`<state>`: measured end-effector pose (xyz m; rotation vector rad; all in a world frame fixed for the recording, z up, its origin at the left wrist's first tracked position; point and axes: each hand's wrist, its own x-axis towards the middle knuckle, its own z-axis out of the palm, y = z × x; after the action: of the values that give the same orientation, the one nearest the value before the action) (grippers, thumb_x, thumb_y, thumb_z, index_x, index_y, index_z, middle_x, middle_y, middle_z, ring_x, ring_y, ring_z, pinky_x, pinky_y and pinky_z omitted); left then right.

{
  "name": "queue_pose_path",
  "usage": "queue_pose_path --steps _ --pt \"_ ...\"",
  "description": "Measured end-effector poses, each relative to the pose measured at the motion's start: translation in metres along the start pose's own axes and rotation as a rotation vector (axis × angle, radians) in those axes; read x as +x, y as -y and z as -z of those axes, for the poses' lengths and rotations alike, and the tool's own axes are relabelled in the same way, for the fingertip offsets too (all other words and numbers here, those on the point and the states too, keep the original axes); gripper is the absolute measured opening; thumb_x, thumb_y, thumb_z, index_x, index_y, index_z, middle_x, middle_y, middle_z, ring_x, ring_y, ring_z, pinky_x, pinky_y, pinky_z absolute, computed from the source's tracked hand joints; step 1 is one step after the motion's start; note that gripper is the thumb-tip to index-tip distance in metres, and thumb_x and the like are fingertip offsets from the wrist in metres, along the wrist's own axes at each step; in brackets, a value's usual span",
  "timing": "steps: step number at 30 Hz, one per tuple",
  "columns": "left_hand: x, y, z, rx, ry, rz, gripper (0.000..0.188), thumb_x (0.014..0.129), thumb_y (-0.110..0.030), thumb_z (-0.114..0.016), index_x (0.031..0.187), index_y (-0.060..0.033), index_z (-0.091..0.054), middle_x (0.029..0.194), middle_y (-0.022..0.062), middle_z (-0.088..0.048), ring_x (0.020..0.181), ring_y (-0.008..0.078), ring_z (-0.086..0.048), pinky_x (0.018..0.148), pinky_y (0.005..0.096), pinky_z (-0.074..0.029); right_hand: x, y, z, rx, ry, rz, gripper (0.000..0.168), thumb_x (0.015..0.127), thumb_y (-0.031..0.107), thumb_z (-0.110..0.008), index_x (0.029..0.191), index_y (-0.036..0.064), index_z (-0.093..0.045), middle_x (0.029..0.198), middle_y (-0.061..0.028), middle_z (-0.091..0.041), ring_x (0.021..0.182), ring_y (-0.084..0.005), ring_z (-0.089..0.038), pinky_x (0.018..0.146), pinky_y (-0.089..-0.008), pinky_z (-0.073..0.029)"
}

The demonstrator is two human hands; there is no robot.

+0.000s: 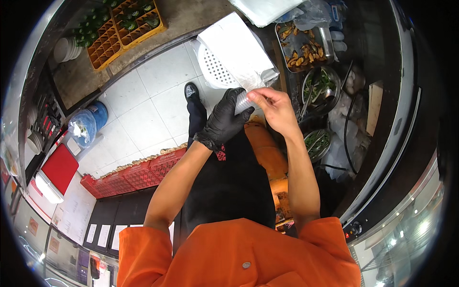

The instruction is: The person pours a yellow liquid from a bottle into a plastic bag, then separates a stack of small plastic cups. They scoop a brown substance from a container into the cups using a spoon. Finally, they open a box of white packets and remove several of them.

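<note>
My left hand (226, 120), in a black glove, is wrapped around a stack of clear ribbed plastic cups or lids (242, 103). The bare thumb and fingers of my right hand (276, 107) pinch the upper edge of that stack. Just beyond both hands, a crumpled clear plastic bag (255, 81) lies at the near end of a white box (235, 45). The box rests on a round white stool (216, 70) with a perforated seat. My palms and the lower part of the stack are hidden.
At right are a metal tray (328, 43) of browned food pieces and bowls of greens (320, 84), (317, 143). An orange gas cylinder (265, 143) stands by my leg. Red crates (138, 175), a blue water jug (96, 113) and yellow bottle crates (104, 53) are left.
</note>
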<state>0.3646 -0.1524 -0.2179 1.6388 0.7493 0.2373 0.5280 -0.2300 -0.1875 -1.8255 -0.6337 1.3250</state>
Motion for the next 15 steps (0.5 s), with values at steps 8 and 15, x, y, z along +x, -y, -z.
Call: queue_pose_path --steps 8,15 --pt "0.007 0.007 -0.002 0.156 -0.038 -0.109 0.043 0.086 -0.010 -0.072 0.122 0.0028 -0.051 0.104 0.0211 -0.058 0.099 0.0401 -0.062 0.084 0.0441 -0.051 -0.003 -0.010 -0.025 0.013 -0.157 0.008 0.018 0.096 0.019 -0.069 0.094 0.001 -0.072 0.073 0.0008 -0.062 0.068 -0.0055 -0.050 0.064 -0.0236 -0.041" --pt "0.005 0.014 0.001 0.173 -0.062 -0.108 0.036 0.087 -0.010 -0.070 0.117 0.0019 -0.054 0.104 0.0229 -0.058 0.097 0.0426 -0.061 0.084 0.0456 -0.050 0.002 -0.025 -0.040 0.169 -0.189 -0.013 0.018 0.098 0.016 -0.066 0.090 0.000 -0.069 0.075 0.0035 -0.062 0.071 -0.0036 -0.049 0.064 -0.0214 -0.040"
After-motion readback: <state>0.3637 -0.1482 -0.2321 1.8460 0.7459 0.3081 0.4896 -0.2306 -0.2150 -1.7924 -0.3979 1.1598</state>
